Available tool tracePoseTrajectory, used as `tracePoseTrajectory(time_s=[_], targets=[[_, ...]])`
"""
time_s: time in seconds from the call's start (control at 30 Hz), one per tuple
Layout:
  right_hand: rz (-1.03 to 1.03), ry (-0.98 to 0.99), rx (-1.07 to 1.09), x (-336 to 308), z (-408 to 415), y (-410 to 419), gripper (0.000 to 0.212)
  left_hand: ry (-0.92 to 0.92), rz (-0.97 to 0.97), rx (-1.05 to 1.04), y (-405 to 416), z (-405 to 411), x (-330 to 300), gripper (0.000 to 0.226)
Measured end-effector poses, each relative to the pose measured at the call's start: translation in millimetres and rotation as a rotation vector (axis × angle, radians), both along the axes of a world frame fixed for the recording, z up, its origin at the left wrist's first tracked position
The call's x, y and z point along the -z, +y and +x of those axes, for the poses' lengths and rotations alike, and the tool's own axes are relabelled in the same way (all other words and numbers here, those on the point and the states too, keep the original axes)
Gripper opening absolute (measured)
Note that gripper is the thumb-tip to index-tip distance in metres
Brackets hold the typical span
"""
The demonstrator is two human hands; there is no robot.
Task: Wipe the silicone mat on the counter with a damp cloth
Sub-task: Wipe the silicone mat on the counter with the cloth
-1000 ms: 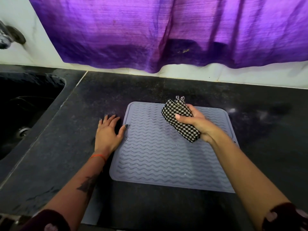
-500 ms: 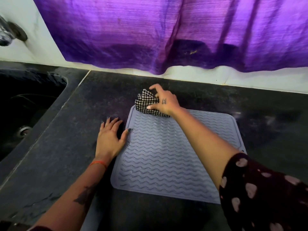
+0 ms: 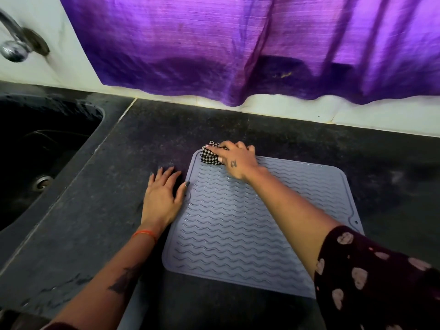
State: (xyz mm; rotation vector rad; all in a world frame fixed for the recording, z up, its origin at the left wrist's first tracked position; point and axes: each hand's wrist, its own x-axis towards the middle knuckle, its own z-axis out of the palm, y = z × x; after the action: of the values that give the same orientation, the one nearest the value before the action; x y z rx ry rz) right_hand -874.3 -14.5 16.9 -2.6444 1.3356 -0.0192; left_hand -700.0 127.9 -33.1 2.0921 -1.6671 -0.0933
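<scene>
A grey-blue silicone mat (image 3: pixel 238 225) with wavy ridges lies flat on the dark counter. At its far left corner my right hand (image 3: pixel 234 158) grips a bunched black-and-white checked cloth (image 3: pixel 209 156) and presses it onto the mat; most of the cloth is hidden under the fingers. My left hand (image 3: pixel 163 194) lies flat on the counter beside the mat's left edge, fingers spread, with the thumb tip touching the mat's rim.
The dark stone counter (image 3: pixel 95 210) stretches around the mat. A black sink (image 3: pixel 35 151) with a drain is sunk in at the left, with a metal tap (image 3: pixel 14 46) on the wall above. A purple curtain (image 3: pixel 238 44) hangs over the white back wall.
My right hand carried the cloth from above the mat's middle to the far left corner and set it down there, now pressing it lower with the cloth more bunched. My left hand stayed put.
</scene>
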Motion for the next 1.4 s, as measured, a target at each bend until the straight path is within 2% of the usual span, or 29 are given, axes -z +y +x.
tracePoseTrajectory(time_s=[0.1,0.27,0.5,0.67,0.9,1.03,1.27,1.4], targets=[[-0.019,-0.084,0.01,-3.1,1.5,4.5,0.059,-0.008,0.01,-0.003,0.1,0.0,0.2,0.071],[-0.027,-0.037,0.023,27.9,0.4,36.2,0.052,-0.024,0.023,-0.013,-0.6,-0.5,0.4,0.07],[0.051,-0.096,-0.003,4.4,3.6,26.8,0.053,-0.019,0.023,-0.004,-0.2,-1.0,-0.4,0.069],[-0.041,-0.074,-0.043,30.0,0.1,63.3,0.056,-0.022,0.019,-0.003,-0.2,0.2,1.6,0.065],[0.116,-0.138,-0.078,4.4,-1.4,46.2,0.051,-0.036,0.037,-0.009,-0.4,1.1,1.4,0.065],[-0.006,-0.141,-0.085,24.8,-2.8,79.5,0.056,-0.039,0.041,-0.006,-1.2,1.8,3.9,0.063],[0.102,-0.178,-0.091,6.5,-5.0,74.2,0.053,-0.01,0.018,-0.011,-0.4,0.2,1.6,0.047],[-0.001,-0.207,-0.101,21.6,-10.3,104.3,0.057,-0.006,0.021,-0.014,-0.2,-0.1,1.1,0.05]])
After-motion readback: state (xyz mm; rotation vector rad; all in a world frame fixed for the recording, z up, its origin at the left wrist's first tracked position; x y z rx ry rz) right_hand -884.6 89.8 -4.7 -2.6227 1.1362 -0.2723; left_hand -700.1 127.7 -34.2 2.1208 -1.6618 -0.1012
